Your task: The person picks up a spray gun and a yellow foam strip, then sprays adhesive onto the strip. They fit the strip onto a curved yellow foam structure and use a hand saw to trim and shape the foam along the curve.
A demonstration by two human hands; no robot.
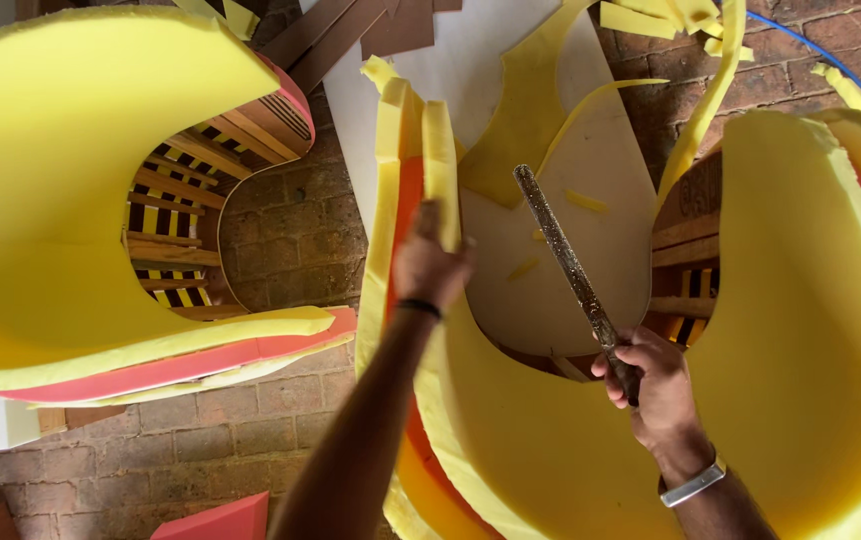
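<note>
Two foam-covered chair shells stand on a brick floor (280,230), one on the left (70,200) and one on the right (800,350), with an open strip of brick between them. Each shell curves around an open middle where wooden slats of the frame show. Under the yellow foam of both shells runs a red layer along the rim. A pale board (590,240) lies inside the right shell's opening, with yellow offcuts scattered on it and more strips (670,15) piled at the far edge.

The left hand (428,262) is closed over the near end of an upright yellow foam strip (440,165) on the left rim of the right shell, fingers wrapped around its edge; a dark band sits on that wrist. The right hand (650,380) is clenched in a fist around the handle of a long knife (565,255), whose speckled blade points far and slightly left across the board, touching no foam that I can make out. A silver watch circles the right wrist.

One knife, two shells, two hands are in view.
</note>
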